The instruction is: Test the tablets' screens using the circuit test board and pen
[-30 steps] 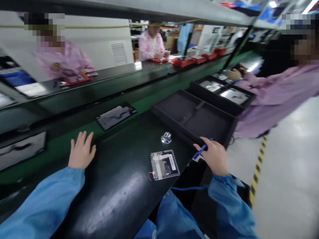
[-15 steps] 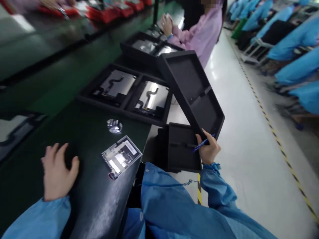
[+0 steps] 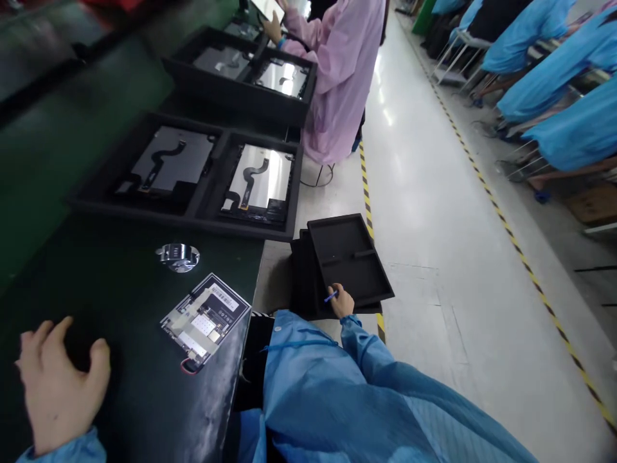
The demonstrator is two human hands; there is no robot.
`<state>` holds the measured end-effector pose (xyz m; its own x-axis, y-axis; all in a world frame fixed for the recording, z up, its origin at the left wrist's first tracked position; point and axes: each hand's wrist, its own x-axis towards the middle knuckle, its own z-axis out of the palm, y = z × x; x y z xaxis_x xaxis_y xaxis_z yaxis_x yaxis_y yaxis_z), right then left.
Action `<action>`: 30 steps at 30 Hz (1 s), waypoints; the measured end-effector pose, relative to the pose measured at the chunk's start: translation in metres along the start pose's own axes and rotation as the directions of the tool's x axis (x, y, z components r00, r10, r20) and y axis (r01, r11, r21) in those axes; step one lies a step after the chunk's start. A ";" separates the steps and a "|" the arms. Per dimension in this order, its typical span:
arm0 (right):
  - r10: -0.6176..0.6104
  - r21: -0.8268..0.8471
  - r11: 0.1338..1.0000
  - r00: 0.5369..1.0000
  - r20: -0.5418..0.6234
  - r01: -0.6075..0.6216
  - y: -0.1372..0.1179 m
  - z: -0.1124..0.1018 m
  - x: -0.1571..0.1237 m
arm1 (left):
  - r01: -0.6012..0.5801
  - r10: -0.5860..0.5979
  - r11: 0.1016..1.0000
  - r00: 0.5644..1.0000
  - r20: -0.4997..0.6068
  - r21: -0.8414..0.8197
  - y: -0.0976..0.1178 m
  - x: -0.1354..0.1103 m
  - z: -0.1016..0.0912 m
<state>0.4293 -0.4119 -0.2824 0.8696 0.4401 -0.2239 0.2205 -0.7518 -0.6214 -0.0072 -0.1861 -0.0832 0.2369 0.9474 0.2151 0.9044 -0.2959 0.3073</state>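
Your right hand [image 3: 343, 302]: pinching thin blue pen [image 3: 330, 296], touching empty black foam tray [image 3: 351, 257], three o'clock.
Your left hand [image 3: 60, 386]: open on black bench [image 3: 120, 296], likely propping you.

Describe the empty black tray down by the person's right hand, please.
The black tray is rectangular, matte and foam-like, with a raised rim and a ridge across the middle that splits it into two shallow compartments, both empty. It lies roughly flat on top of a stack of similar dark trays, low down beside the bench. The person's right hand, which also holds a blue pen, touches its near edge.
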 end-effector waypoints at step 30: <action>-0.598 0.592 0.643 0.801 -0.007 0.485 -0.245 -0.020 0.017 | 0.011 0.019 0.994 0.962 0.274 -0.106 0.223 0.220 0.078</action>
<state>0.3988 -0.2301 -0.1186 0.5680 0.7990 0.1974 0.3022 0.0206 -0.9530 0.2741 -0.0339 -0.0399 0.3419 0.9388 -0.0412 0.8643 -0.2969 0.4060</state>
